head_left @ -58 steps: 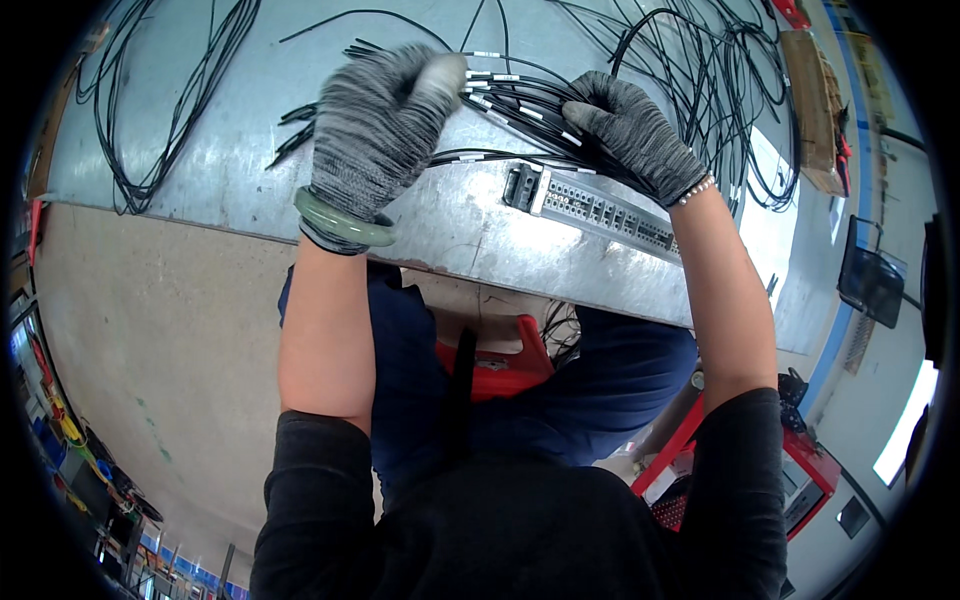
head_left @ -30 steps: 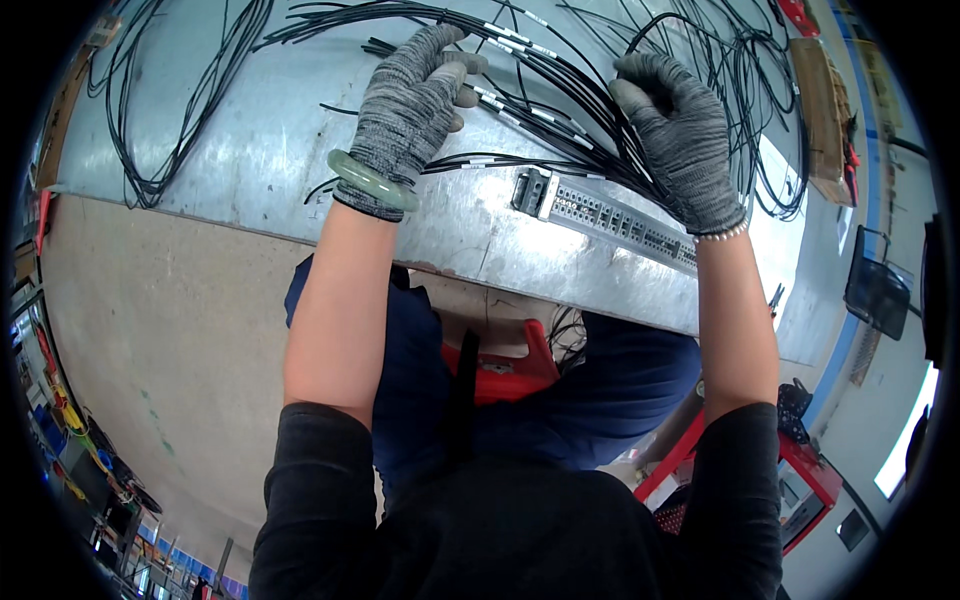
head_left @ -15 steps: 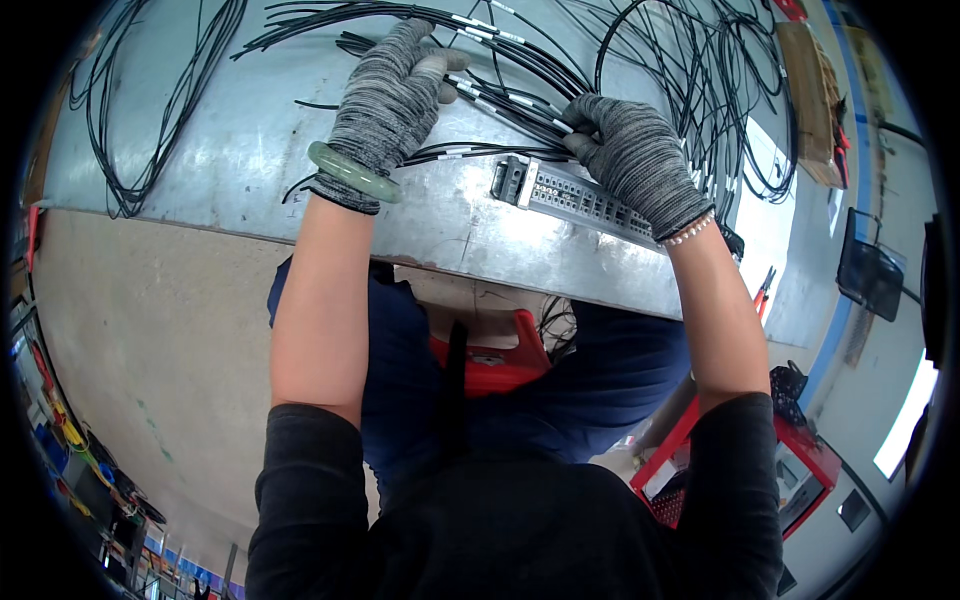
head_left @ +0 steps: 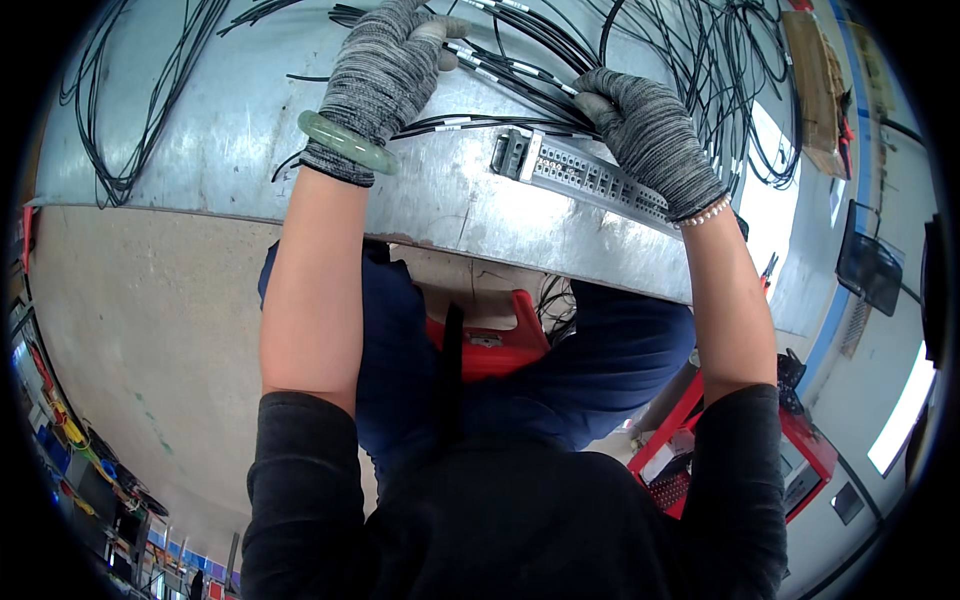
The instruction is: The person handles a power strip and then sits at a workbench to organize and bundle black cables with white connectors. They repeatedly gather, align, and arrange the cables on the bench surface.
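Observation:
On the metal table, a bundle of black wires (head_left: 520, 88) with white marker sleeves runs between my hands. My left hand (head_left: 385, 75), in a grey knit glove with a green bangle at the wrist, is closed around the wires' left part; some fingertips are cut off by the upper picture edge. My gloved right hand (head_left: 652, 145), a beaded bracelet below it, pinches the bundle farther right. Just below that hand lies a long grey terminal strip (head_left: 590, 178) with rows of holes. Another group of wires (head_left: 470, 123) lies between the bundle and the strip.
More black wires lie in loops at the far left (head_left: 140, 110) and in a tangle at the right (head_left: 715, 70). A wooden block (head_left: 815, 95) stands at the table's right side. Below the table edge are a red stool (head_left: 490, 350) and a red-framed case (head_left: 805, 460).
The whole view has shifted, so the table edge, strip and hands sit higher in the picture. My right hand is slightly farther right along the wires. Both hands keep their hold.

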